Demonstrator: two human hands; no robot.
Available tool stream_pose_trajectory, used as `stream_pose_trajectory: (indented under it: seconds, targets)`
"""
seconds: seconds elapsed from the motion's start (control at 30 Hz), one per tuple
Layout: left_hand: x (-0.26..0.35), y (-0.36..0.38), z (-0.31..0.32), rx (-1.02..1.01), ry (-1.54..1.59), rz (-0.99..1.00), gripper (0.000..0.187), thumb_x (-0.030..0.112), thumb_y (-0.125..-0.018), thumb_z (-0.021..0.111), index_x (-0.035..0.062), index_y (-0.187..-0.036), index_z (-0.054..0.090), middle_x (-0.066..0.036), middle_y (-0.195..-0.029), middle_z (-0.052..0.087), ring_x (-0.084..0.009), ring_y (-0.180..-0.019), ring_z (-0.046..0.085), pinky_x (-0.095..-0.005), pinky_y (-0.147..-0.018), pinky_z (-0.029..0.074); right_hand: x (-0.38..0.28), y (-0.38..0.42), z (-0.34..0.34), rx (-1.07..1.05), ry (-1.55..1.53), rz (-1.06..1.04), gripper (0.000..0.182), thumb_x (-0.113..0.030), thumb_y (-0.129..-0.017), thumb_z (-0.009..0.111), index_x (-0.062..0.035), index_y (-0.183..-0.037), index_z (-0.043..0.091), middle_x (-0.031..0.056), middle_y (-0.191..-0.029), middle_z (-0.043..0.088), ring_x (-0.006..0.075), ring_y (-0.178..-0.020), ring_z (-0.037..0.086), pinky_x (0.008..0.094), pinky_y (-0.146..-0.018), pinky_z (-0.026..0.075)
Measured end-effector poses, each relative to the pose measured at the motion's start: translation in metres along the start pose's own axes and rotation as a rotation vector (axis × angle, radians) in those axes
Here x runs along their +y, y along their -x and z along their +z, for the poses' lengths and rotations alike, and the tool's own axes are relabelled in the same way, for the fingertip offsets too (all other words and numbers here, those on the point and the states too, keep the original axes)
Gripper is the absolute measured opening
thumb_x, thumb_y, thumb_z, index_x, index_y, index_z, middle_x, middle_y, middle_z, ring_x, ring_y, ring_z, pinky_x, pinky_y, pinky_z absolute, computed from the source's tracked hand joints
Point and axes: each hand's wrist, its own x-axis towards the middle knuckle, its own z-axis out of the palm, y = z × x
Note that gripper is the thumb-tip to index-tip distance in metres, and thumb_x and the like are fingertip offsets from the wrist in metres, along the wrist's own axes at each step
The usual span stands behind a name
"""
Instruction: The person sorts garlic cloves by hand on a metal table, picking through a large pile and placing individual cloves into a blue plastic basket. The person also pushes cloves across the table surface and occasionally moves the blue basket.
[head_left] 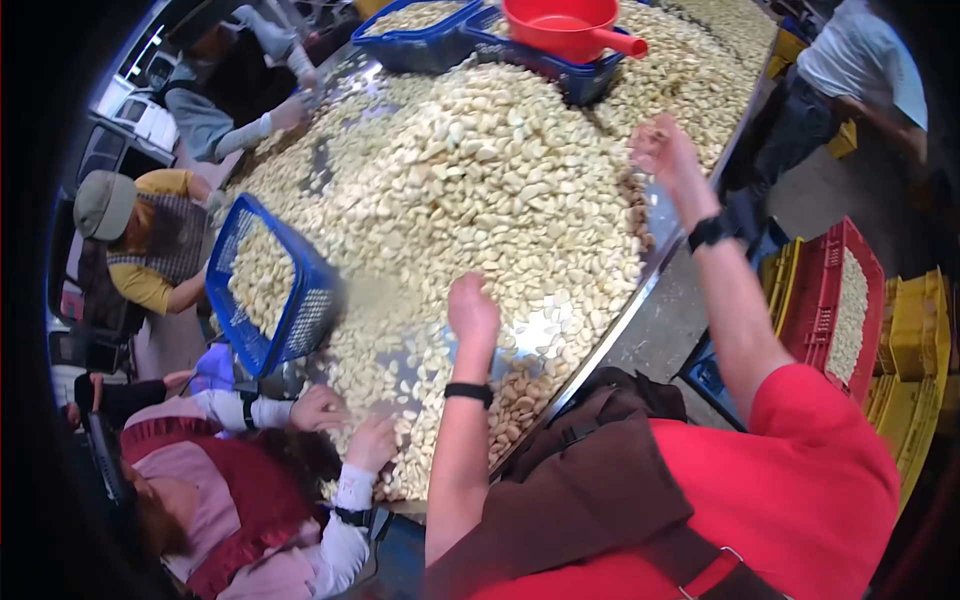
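A wide heap of cream-coloured pieces [500, 160] resembling peeled garlic cloves covers a metal table. My left hand [473, 310] is at the near side of the heap, its fingers curled together over the pieces; whatever they may hold is hidden. Farther right, my right hand [665, 152] is raised over the table's right edge, fingers bent around what look like brownish cloves, slightly blurred. Just below it, a narrow row of brown cloves [637, 205] lies along that edge. More tan cloves [520, 400] are gathered at the near edge, to the right of my left forearm.
A blue basket [318, 290] of cloves stands at the left. At the back are more blue baskets [420, 45] and a red scoop [565, 18]. Co-workers' hands [370, 440] work close on my left. Red crates [825, 300] and yellow crates [915, 330] stand right.
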Motion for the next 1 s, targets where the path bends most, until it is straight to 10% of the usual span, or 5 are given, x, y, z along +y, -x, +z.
stream_pose_trajectory:
  seconds: [0.13,0.47,0.53,0.7,1.0]
  targets:
    - [0.030,-0.006,-0.018,-0.073,0.258,-0.239,0.015,0.002,-0.071,0.059,0.0040,-0.085,0.055,-0.012,-0.083,0.055,-0.0279,-0.075,0.054,-0.0377,-0.067,0.044,0.082,0.095,0.014,-0.394,0.434,0.372,0.024,-0.019,-0.093,0.050,0.0008,-0.101,0.060,0.0102,-0.081,0.065,0.0115,-0.059,0.062,0.0199,-0.047,0.049]
    - [0.090,-0.020,-0.011,-0.159,0.448,0.144,0.022,0.014,-0.079,0.063,0.0072,-0.100,0.062,-0.009,-0.099,0.058,-0.0273,-0.093,0.054,-0.0361,-0.081,0.043,0.048,0.018,-0.034,-0.521,-0.524,0.300,0.030,-0.020,-0.096,0.044,0.0065,-0.109,0.050,0.0164,-0.093,0.062,0.0191,-0.073,0.065,0.0256,-0.062,0.054]
    - [0.085,-0.004,-0.008,-0.167,0.271,0.190,0.023,0.016,-0.079,0.063,0.0087,-0.100,0.063,-0.009,-0.101,0.058,-0.0276,-0.096,0.053,-0.0375,-0.084,0.042,-0.025,0.053,0.058,0.289,-0.099,-0.121,0.035,-0.024,-0.096,0.041,0.0081,-0.105,0.051,0.0159,-0.085,0.062,0.0184,-0.067,0.064,0.0254,-0.056,0.052]
    - [0.041,0.002,-0.007,-0.259,-0.125,0.217,0.024,0.021,-0.075,0.065,0.0130,-0.097,0.066,-0.009,-0.110,0.055,-0.0270,-0.105,0.049,-0.0467,-0.091,0.035,0.067,0.051,0.044,-0.173,1.539,-0.242,0.045,-0.047,-0.080,0.060,-0.0042,-0.094,0.063,0.0155,-0.084,0.065,0.0329,-0.079,0.064,0.0428,-0.072,0.049]
    - [-0.004,0.054,-0.125,-0.088,-0.403,-0.019,0.022,0.021,-0.069,0.067,0.0111,-0.089,0.068,-0.014,-0.097,0.059,-0.0302,-0.091,0.057,-0.0408,-0.080,0.044,0.140,0.074,0.050,-0.243,1.412,-0.491,0.017,-0.017,-0.088,0.050,-0.0004,-0.086,0.051,0.0219,-0.078,0.060,0.0419,-0.076,0.058,0.0488,-0.068,0.046]
